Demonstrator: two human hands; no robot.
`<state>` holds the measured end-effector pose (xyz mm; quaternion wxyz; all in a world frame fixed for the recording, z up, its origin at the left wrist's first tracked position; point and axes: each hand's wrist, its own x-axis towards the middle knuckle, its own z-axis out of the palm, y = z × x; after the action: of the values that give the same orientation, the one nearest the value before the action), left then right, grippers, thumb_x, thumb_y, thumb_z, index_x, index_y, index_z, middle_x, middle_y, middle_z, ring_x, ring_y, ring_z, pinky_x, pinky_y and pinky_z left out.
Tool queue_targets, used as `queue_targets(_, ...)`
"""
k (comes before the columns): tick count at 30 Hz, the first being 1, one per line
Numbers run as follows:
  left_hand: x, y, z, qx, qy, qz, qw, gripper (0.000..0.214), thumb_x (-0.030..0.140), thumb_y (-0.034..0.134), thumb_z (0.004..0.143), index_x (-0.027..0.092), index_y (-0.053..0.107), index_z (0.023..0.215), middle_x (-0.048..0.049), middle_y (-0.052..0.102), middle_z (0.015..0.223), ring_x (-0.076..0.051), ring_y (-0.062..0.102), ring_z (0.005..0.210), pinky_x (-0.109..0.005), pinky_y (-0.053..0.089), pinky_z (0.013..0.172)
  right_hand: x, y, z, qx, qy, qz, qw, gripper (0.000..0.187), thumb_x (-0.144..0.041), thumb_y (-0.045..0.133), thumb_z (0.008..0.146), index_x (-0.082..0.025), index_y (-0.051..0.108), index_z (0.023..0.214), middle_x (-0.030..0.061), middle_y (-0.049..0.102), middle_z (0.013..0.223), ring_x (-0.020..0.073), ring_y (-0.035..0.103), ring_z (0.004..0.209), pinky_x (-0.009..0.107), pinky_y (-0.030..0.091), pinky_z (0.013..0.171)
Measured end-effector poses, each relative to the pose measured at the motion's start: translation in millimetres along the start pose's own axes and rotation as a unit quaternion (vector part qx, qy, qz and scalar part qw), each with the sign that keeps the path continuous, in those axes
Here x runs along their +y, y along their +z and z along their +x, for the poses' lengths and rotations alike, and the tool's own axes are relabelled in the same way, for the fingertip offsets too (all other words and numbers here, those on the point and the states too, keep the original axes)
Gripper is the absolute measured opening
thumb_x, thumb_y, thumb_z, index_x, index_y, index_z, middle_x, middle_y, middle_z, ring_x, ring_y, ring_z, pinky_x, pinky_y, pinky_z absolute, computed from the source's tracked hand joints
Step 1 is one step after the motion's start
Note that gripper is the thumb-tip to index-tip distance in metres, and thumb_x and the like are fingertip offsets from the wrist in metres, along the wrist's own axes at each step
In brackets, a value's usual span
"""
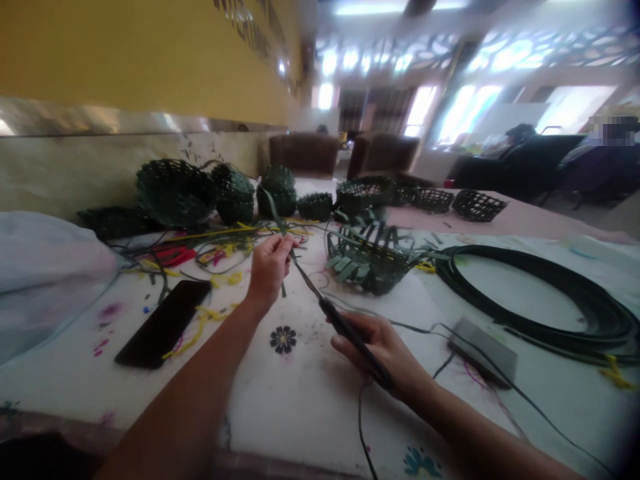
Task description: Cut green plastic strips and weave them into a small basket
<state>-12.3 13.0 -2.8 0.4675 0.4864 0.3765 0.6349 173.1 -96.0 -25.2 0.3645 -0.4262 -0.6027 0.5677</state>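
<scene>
The left hand (270, 270) pinches a narrow, flat dark-green strip (303, 272) between thumb and fingers, above the white flower-printed table (310, 413). The right hand's fingers close around a slim black rod-shaped tool (353, 339), its tip meeting the strip's lower stretch. Just beyond sits an unfinished dark-green woven basket (373, 260) with loose upright ends; a large black coil (480, 303) lies right of it.
</scene>
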Motion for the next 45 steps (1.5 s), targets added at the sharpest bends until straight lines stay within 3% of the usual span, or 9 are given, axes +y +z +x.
queue_targets(3, 3.4, 1.8, -3.0, -0.002, 0.002, 0.015, 1.0, 0.025, 0.035, 0.063, 0.083, 0.016, 0.057, 0.068, 0.0085, 0.035, 0.044, -0.003, 0.026, 0.032, -0.017, 0.018, 0.033, 6.7, -0.7, -0.2, -0.007, 0.024, 0.049, 0.998, 0.057, -0.054, 0.075, 0.073, -0.011, 0.062, 0.108, -0.0076, 0.04, 0.056, 0.0051, 0.031, 0.044, 0.019, 0.023, 0.04)
queue_targets(6, 4.4, 4.7, -6.0, -0.015, -0.024, 0.001, 1.0, 0.024, 0.035, 0.064, 0.081, 0.016, 0.056, 0.067, 0.0082, 0.037, 0.045, -0.003, 0.026, 0.032, -0.017, 0.017, 0.032, 8.6, -1.5, -0.8, -0.009, 0.022, 0.068, 0.997, 0.064, -0.055, 0.076, 0.072, -0.009, 0.061, 0.115, -0.007, 0.042, 0.057, 0.0051, 0.033, 0.046, 0.018, 0.024, 0.04)
queue_targets(18, -1.9, 10.2, -9.4, 0.005, -0.031, -0.055, 0.998, 0.024, 0.034, 0.064, 0.082, 0.015, 0.057, 0.069, 0.008, 0.038, 0.049, -0.002, 0.026, 0.033, -0.017, 0.016, 0.034, 3.7, -2.9, -1.0, -0.008, -0.007, 0.064, 0.998, 0.053, -0.057, 0.071, 0.076, -0.01, 0.064, 0.1, -0.0082, 0.037, 0.052, 0.0044, 0.027, 0.042, 0.018, 0.023, 0.038)
queue_targets(23, -4.5, 11.7, -12.2, 0.017, -0.001, -0.048, 0.999, 0.028, 0.039, 0.066, 0.082, 0.016, 0.056, 0.07, 0.0083, 0.037, 0.049, -0.002, 0.026, 0.035, -0.017, 0.017, 0.035, -0.9, -3.1, -2.4, -0.007, -0.009, 0.043, 0.999, 0.044, -0.053, 0.071, 0.078, -0.011, 0.064, 0.09, -0.0082, 0.037, 0.051, 0.0037, 0.026, 0.042, 0.018, 0.02, 0.037)
queue_targets(29, -2.9, 10.5, -11.5, 0.023, 0.023, -0.013, 0.999, 0.028, 0.041, 0.066, 0.083, 0.017, 0.057, 0.071, 0.008, 0.037, 0.049, -0.003, 0.027, 0.036, -0.018, 0.018, 0.035, 1.4, -2.0, -1.7, 0.002, 0.026, 0.045, 0.999, 0.058, -0.055, 0.074, 0.073, -0.011, 0.063, 0.108, -0.0074, 0.041, 0.055, 0.0057, 0.033, 0.045, 0.018, 0.026, 0.039)
queue_targets(34, -0.5, 11.4, -11.0, 0.008, -0.035, -0.031, 0.999, 0.028, 0.038, 0.066, 0.081, 0.016, 0.056, 0.069, 0.0079, 0.037, 0.05, -0.002, 0.024, 0.035, -0.018, 0.014, 0.035, 5.5, -0.9, -0.9, 0.01, 0.028, 0.069, 0.997, 0.062, -0.055, 0.074, 0.071, -0.011, 0.062, 0.114, -0.0056, 0.047, 0.058, 0.0073, 0.039, 0.049, 0.019, 0.031, 0.043)
queue_targets(45, -1.6, 18.2, -16.0, 0.091, -0.041, 0.031, 0.995, 0.026, 0.029, 0.063, 0.084, 0.014, 0.061, 0.063, 0.0071, 0.029, 0.048, -0.005, 0.023, 0.041, -0.021, 0.014, 0.04, 3.7, -0.3, -2.1, 0.009, 0.04, 0.066, 0.997, 0.065, -0.055, 0.075, 0.072, -0.012, 0.059, 0.119, -0.0065, 0.045, 0.062, 0.0071, 0.037, 0.051, 0.02, 0.031, 0.046)
